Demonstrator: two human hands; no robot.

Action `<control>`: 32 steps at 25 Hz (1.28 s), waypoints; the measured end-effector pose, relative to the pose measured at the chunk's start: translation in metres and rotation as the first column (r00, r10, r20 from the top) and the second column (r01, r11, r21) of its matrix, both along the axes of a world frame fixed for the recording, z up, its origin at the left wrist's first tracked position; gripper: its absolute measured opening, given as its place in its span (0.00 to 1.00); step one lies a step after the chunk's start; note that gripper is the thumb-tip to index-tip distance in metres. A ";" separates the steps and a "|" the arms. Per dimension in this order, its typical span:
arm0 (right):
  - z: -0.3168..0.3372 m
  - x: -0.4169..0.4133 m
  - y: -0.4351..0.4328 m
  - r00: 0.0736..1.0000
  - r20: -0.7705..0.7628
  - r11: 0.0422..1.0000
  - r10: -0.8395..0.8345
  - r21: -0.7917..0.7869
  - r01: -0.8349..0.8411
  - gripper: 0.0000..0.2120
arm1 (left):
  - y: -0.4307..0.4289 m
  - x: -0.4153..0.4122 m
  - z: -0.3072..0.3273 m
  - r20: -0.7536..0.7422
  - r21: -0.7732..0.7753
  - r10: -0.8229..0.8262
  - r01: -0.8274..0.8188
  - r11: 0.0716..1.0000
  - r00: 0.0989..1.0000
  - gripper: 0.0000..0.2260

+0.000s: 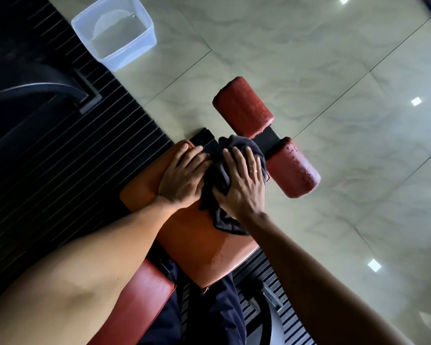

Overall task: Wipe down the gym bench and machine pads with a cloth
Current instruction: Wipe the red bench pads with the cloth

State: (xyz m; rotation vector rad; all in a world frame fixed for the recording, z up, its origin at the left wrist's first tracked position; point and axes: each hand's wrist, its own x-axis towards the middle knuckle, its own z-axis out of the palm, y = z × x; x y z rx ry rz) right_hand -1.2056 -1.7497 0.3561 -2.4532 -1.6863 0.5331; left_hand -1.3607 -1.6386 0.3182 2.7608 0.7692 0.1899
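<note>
Tile floor (309,58) past pad (192,235) end; left fingers (184,155) flat; right fingers (241,159) splayed, pressing cloth (227,224).

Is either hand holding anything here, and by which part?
Nothing gripped: right hand presses open-palmed onto the bunched dark cloth, over its middle; left hand lies flat on the seat pad.

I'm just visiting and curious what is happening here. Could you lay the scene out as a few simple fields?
activity: wiping a bench seat with a cloth
left hand: flat on the orange seat, beside the cloth
right hand: fingers spread over the dark cloth, pressing it on the seat
seat surface: wet patch near its right edge
beyond the seat: two worn red roller pads
floor: clear plastic tub, upper left, at the edge of a black ribbed mat
</note>
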 end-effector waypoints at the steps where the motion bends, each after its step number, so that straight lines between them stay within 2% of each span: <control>1: 0.000 0.007 0.015 0.997 0.032 0.998 0.065 0.011 -0.065 0.36 | -0.002 0.000 -0.001 0.003 0.015 0.004 -0.005 1.000 1.000 0.19; 3: 0.001 0.022 0.049 0.980 0.076 0.982 0.184 -0.052 -0.181 0.30 | -0.003 0.001 -0.002 0.001 0.029 0.016 -0.016 0.999 1.000 0.21; 5: 0.005 0.027 0.075 0.958 0.059 0.934 0.280 -0.247 -0.258 0.31 | -0.001 0.001 -0.002 -0.029 0.023 0.018 -0.017 1.000 0.999 0.24; 6: 0.005 0.029 0.084 0.950 0.034 0.913 0.309 -0.290 -0.286 0.31 | -0.001 0.001 -0.001 -0.036 0.031 0.025 -0.024 0.999 0.999 0.24; 8: 0.006 0.033 0.077 0.954 -0.010 0.933 0.300 -0.205 -0.296 0.29 | -0.002 0.002 0.002 -0.026 0.036 0.025 -0.025 0.999 0.999 0.23; 10: 0.004 0.030 0.039 0.976 -0.027 0.976 0.214 0.037 -0.213 0.26 | -0.002 0.002 0.003 -0.018 0.033 0.005 -0.005 0.999 1.000 0.21; 11: 0.002 0.022 0.014 0.983 -0.040 0.979 0.181 0.099 -0.176 0.28 | -0.001 0.002 0.003 -0.017 0.029 0.004 -0.003 1.000 1.000 0.20; 13: -0.002 0.002 -0.027 0.991 -0.057 0.988 0.125 0.097 -0.119 0.35 | -0.001 0.003 0.003 -0.007 0.017 0.007 -0.007 1.000 1.000 0.18; 15: -0.004 -0.007 -0.031 0.995 -0.066 0.993 0.081 0.086 -0.076 0.37 | -0.001 0.001 0.002 -0.003 0.024 0.014 -0.014 1.000 1.000 0.17; 19: -0.010 0.017 0.019 0.997 -0.059 0.989 0.050 0.139 -0.041 0.31 | -0.002 0.001 -0.002 0.011 0.042 0.013 -0.013 0.999 1.000 0.18; 22: -0.016 0.021 0.014 0.977 -0.087 0.955 -0.194 0.212 0.209 0.31 | -0.002 0.001 -0.001 -0.001 0.056 0.003 -0.003 0.998 1.000 0.17; 24: -0.017 0.001 -0.011 0.905 -0.118 0.882 -0.408 0.206 0.424 0.33 | -0.002 0.001 -0.001 0.008 0.055 -0.003 0.002 0.999 1.000 0.17; 26: -0.012 -0.032 -0.028 0.838 -0.130 0.820 -0.530 0.170 0.546 0.35 | -0.001 0.001 -0.002 0.041 0.049 0.000 -0.002 0.999 0.999 0.16; 27: -0.009 -0.046 -0.030 0.847 -0.120 0.830 -0.517 0.170 0.531 0.35 | 0.000 0.001 -0.002 0.054 0.052 0.000 -0.003 0.999 0.999 0.15; 30: -0.011 -0.033 -0.011 0.948 -0.061 0.927 -0.311 0.200 0.317 0.32 | -0.002 0.002 -0.003 0.085 0.078 0.002 -0.008 0.997 0.996 0.14; 31: -0.014 -0.018 -0.003 0.954 -0.048 0.932 -0.296 0.203 0.299 0.32 | -0.003 0.002 -0.004 0.092 0.078 -0.001 -0.006 0.997 0.996 0.14; 32: -0.015 -0.005 0.002 0.935 -0.066 0.912 -0.349 0.203 0.355 0.34 | -0.003 0.001 -0.004 0.089 0.080 -0.008 0.001 0.997 0.996 0.15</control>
